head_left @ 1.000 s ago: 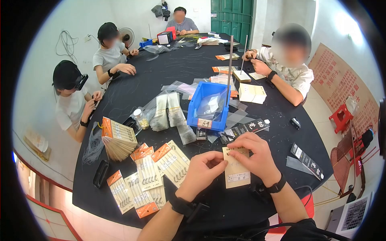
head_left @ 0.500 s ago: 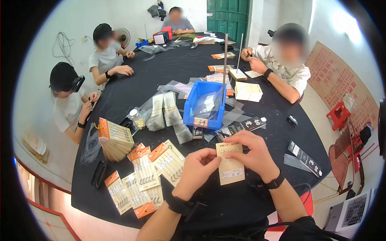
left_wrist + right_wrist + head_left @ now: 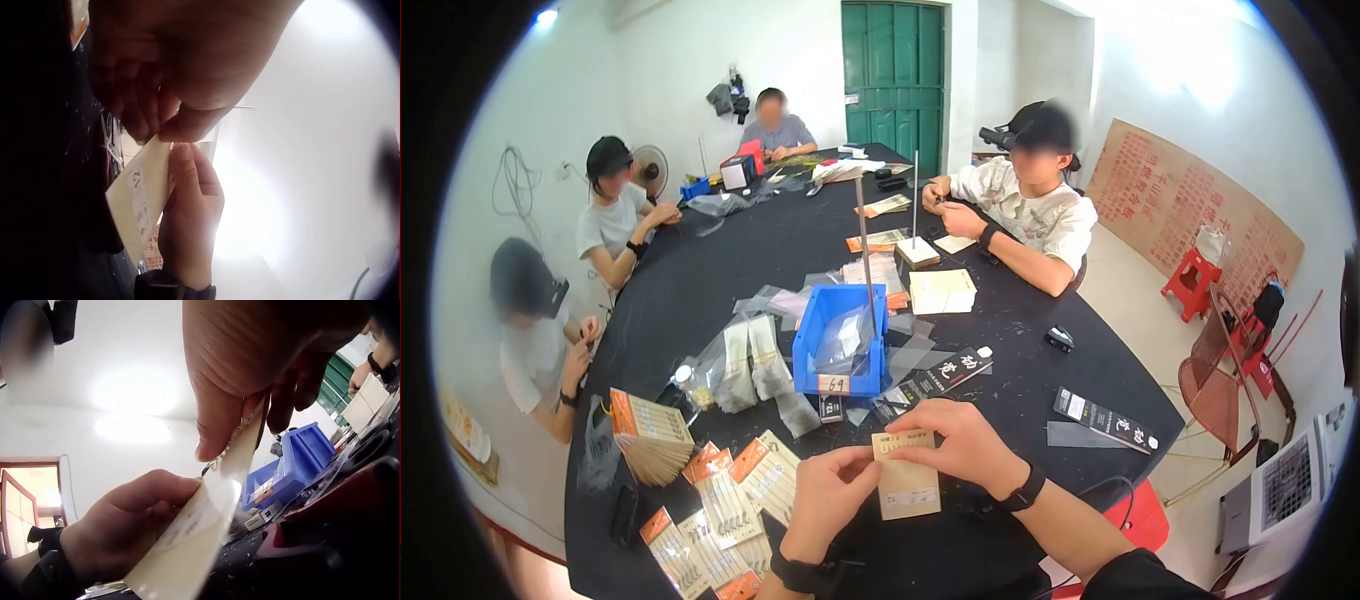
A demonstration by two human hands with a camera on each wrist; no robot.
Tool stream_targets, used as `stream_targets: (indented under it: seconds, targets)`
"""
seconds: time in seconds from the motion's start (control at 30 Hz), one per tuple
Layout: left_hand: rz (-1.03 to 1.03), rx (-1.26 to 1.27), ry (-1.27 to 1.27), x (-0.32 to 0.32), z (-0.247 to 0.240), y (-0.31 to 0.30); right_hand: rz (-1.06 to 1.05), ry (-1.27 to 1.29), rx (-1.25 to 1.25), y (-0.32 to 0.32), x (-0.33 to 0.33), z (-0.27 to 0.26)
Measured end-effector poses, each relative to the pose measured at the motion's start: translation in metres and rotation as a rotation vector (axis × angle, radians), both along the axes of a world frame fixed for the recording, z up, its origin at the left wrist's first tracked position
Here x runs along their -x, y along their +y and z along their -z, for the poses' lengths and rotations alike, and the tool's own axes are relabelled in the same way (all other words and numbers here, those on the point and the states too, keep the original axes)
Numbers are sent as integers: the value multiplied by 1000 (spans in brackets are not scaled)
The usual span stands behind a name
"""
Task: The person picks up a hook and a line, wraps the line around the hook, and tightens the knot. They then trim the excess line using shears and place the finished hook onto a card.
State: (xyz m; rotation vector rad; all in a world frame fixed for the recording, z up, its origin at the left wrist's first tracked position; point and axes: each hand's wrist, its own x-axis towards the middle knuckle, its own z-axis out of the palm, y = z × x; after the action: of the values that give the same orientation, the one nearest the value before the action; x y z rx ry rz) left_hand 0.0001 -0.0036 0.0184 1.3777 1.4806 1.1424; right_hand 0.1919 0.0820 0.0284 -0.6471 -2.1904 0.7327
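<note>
- Two hands hold one card in front of you, its lower part uncovered; take it as the centre of the clock, with 12 pointing away from you.
- Your left hand pinches the card's edge near its 10 o'clock corner, between thumb and fingers.
- Your right hand grips the top from 1 o'clock, thumb on the face and fingers behind; a row of small pieces runs beside that thumb.
- Those pieces could be dragged out of line or worked loose if your thumb slides across them or presses unevenly.
- The card could crease or bow if your two pinches twist against each other, since both are at the upper end.
- Fine thread, if any is there, could snag under your fingertips; the views are too coarse to show it.
- At 11 o'clock, the blue bin holds clear plastic bags; a careless forward reach could knock the rod standing by it.
- At 10 o'clock, the jar has pale yellow contents, too small to identify.
- Between 8 and 9 o'clock, orange-topped packets overlap, with hooks showing in rows; your left forearm could shift them if it swings outward.
- At 12 o'clock, beyond your right hand, lies a black packet; its contents cannot be told.
</note>
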Motion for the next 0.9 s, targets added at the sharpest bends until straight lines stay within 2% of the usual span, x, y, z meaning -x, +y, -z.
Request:
stream_targets:
  seconds: [0.03, 0.1, 0.13, 0.2, 0.23, 0.27, 0.33, 0.37, 0.4, 0.43, 0.47, 0.53, 0.6, 0.63, 0.67, 0.73, 0.77, 0.83, 0.9]
  targets:
    - [-23, -15, 90, 1, -7, -1, 48, 60, -63, -1, 1, -1]
    - [-181, -151, 111, 3, -4, 1, 115, 169, -185, -4, 7, -9]
    - [-279, -211, 121, 3, -3, -3, 134, 141, -171, -6, 5, -13]
    - [-301, -441, 385, -2, -11, -8, 160, 210, -159, -5, 6, -14]
    - [-238, -478, 358, -11, -18, -12, 157, 189, -124, -1, 5, -8]
    - [-142, -380, 310, -21, -25, -20, 156, 166, -96, 2, 3, -1]
    - [334, -184, 99, -35, -37, -31, 134, 151, -108, -1, 6, -2]
    - [607, -121, 87, -40, -39, -32, 98, 123, -117, -1, 6, -1]
    - [854, -131, -63, -49, -17, -30, 69, 93, -124, 0, 5, 0]
    - [1064, -35, -150, -56, -12, -30, 62, 82, -91, 1, 3, 0]
    - [1147, -26, -171, -58, -8, -32, 56, 70, -53, 1, 3, 1]
    - [1104, 55, -317, -59, -3, -38, 62, 70, 53, 0, 6, 2]
    - [1124, 139, -423, -62, 30, -27, 88, 91, 194, -3, 9, -1]
    - [1138, 185, -476, -62, 48, -24, 49, 63, 258, 0, 9, -2]
    - [1069, 242, -553, -57, 43, -25, -6, 93, 386, -3, 14, -10]
    - [1035, 203, -641, -52, 42, -23, -117, 152, 615, -6, 29, -37]
    - [1058, 244, -691, -51, 44, -22, -194, 135, 650, -1, 36, -46]
    - [1097, 337, -801, -49, 51, -21, -249, 13, 559, 13, 60, -73]
    - [1084, 316, -901, -49, 51, -22, -299, -67, 491, 35, 92, -96]
